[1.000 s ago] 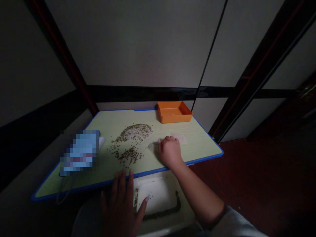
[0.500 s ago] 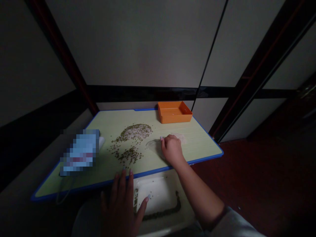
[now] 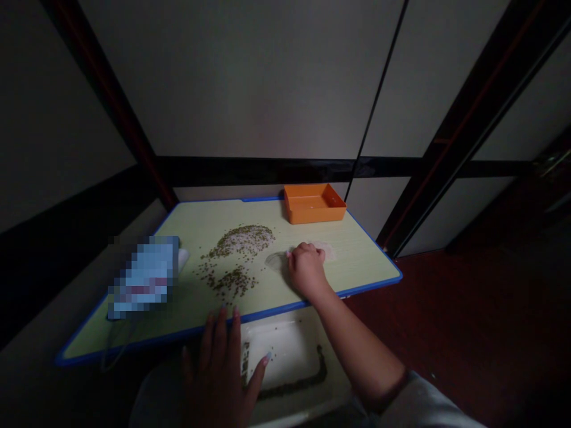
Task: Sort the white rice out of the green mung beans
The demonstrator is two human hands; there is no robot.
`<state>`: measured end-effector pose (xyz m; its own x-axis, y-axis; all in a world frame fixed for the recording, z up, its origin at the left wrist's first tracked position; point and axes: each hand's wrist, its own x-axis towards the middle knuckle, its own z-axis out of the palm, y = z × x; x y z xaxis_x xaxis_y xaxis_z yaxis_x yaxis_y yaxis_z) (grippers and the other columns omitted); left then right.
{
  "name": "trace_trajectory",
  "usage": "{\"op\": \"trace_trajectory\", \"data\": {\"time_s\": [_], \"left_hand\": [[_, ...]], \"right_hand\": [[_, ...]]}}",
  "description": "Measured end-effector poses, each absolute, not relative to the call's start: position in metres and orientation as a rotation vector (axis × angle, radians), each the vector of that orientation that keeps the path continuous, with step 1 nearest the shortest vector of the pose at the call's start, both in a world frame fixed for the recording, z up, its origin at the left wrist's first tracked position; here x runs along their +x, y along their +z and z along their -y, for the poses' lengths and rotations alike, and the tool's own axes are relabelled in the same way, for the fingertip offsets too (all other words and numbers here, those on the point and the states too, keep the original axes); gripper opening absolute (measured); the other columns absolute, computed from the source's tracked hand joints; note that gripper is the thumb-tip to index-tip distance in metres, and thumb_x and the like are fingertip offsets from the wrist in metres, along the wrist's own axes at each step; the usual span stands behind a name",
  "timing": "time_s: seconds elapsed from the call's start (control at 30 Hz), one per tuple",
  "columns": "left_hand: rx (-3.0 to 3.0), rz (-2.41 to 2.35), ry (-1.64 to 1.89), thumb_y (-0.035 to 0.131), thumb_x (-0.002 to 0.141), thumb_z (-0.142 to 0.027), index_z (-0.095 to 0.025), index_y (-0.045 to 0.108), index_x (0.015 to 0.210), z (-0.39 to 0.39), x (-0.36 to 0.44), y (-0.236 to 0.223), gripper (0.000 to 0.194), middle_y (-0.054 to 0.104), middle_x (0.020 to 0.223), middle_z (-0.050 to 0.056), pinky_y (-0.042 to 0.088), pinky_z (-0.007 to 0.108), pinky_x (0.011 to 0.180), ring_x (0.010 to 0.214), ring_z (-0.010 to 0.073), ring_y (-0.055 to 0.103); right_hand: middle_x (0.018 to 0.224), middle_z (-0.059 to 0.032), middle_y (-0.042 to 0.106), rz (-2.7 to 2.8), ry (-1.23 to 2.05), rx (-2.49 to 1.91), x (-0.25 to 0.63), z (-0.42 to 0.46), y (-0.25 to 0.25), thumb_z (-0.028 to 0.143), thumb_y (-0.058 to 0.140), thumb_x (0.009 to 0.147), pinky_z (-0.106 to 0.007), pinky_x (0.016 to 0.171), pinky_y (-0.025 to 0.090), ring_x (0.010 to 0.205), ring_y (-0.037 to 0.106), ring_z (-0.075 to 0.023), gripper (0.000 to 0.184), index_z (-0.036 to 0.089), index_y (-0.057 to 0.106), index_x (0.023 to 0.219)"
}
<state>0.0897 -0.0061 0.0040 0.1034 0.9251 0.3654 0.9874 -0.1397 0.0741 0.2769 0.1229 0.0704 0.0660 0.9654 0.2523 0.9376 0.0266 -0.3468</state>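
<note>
My right hand (image 3: 307,268) rests low over the table with its fingers curled closed; whatever they may hold is hidden. Just beyond it lies a thin patch of pale grains (image 3: 325,250), and a grey, faintly lined shadow-like patch (image 3: 277,260) shows at its left. Left of that, a pile of small green beans mixed with white grains (image 3: 247,239) spreads over the tabletop, with a looser scatter of green beans (image 3: 234,282) nearer me. My left hand (image 3: 223,362) is open, fingers spread, at the left side of a white tray (image 3: 285,339) below the table edge. Green beans line the tray's inner edges.
An orange open box (image 3: 316,213) stands at the table's back right. A blurred-out blue object (image 3: 149,276) with a cord or strap lies on the left. The pale table (image 3: 366,255) has a blue rim, and panelled doors rise behind it.
My right hand has shifted slightly left and its fingers have moved a little, staying curled. My left hand, the bean piles and the orange box look unchanged.
</note>
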Motion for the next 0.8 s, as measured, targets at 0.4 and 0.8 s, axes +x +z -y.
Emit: {"op": "trace_trajectory", "data": {"time_s": [0.4,0.8], "left_hand": [[-2.202,1.868,-0.451,0.034,0.087,-0.048,-0.014,0.016,0.149,0.004,0.087,0.005,0.073,0.027,0.157,0.018,0.026,0.066,0.109,0.146,0.0328,0.019],[-2.200,1.865,-0.441,0.033,0.087,-0.048,-0.012,0.024,0.147,0.004,0.086,0.002,0.071,0.027,0.156,0.018,0.023,0.066,0.110,0.146,0.0327,0.018]], "right_hand": [[0.098,-0.0131,0.066,2.014,-0.044,-1.922,0.278,-0.121,0.074,0.033,0.043,0.096,-0.039,0.084,0.032,0.100,0.053,-0.0247,0.034,0.014,0.071,0.092],[0.098,-0.0117,0.066,1.780,-0.072,-2.078,0.304,-0.121,0.079,0.033,0.049,0.093,-0.036,0.082,0.032,0.099,0.053,-0.0236,0.029,0.015,0.071,0.087]]}}
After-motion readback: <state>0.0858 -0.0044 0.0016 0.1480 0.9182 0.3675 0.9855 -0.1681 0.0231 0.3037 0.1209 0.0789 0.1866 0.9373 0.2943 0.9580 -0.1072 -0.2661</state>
